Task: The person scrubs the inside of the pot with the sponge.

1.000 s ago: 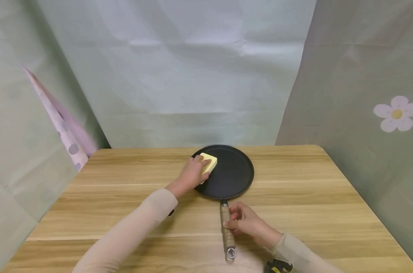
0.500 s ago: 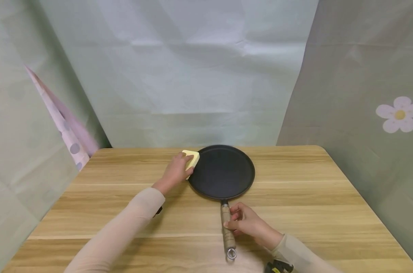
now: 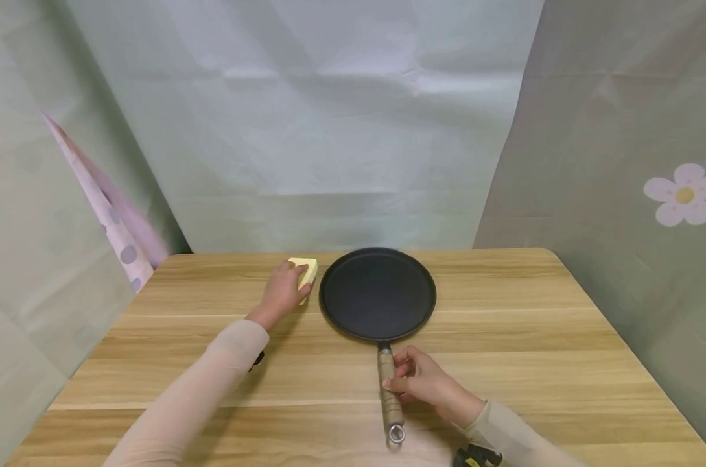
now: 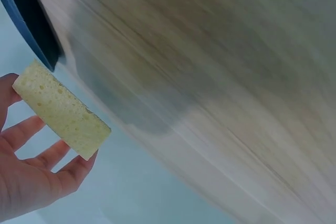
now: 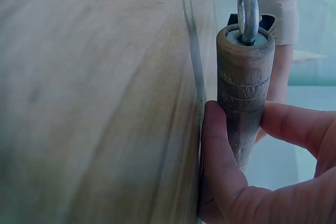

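My left hand [image 3: 281,290] holds a pale yellow sponge [image 3: 308,272] between thumb and fingers, just left of the pan. In the left wrist view the porous sponge [image 4: 62,109] sits between the thumb and the fingertips, close to the dark pan edge [image 4: 31,19]. The flat, round black pan [image 3: 378,293] lies on the table with its handle toward me. My right hand [image 3: 428,386] pinches the wooden handle [image 3: 389,389] from the right side. The right wrist view shows thumb and fingers on either side of this handle [image 5: 244,77], which ends in a metal ring [image 5: 248,14].
The wood-grain table [image 3: 533,350] stretches out on both sides of the pan. Pale cloth curtains [image 3: 353,130] hang behind it and at the sides, the right one with a white flower print [image 3: 684,194].
My left hand has carried the sponge leftward from the pan's left part, past its rim, to a spot beside it. The right hand and the pan have stayed in place.
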A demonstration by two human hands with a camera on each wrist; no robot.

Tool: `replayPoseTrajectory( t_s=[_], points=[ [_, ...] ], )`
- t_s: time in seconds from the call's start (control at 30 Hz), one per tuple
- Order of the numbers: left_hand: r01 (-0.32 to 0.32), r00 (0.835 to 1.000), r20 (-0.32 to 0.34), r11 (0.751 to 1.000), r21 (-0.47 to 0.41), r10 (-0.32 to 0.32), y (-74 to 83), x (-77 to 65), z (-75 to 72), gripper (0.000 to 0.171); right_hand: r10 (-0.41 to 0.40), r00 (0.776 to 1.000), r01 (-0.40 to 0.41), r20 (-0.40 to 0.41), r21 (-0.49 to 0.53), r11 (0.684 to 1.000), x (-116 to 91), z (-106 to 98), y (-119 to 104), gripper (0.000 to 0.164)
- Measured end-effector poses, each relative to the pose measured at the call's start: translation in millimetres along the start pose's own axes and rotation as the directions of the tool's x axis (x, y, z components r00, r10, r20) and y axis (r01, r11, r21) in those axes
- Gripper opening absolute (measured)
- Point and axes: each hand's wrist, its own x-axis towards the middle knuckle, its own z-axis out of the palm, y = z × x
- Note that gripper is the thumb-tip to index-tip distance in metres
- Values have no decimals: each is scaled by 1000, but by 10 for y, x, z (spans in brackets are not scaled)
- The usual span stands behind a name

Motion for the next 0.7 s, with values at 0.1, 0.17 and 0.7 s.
replayPoseTrajectory(
  t_s=[0.1,0.17,0.7],
  points=[
    [29,1000,7,999,15,-29,-58,3,6,51,1,1000,-1,0,0,1000,-3,-1,-2,45],
    [45,999,13,999,21,-45,-91,6,5,51,2,1000,-2,-2,-3,1000,-5,-2,-5,45],
    [128,989,66,988,81,-134,-267,-18,-24,49,-3,1000,3,1,1,1000,-18,4,-41,44]
  ],
)
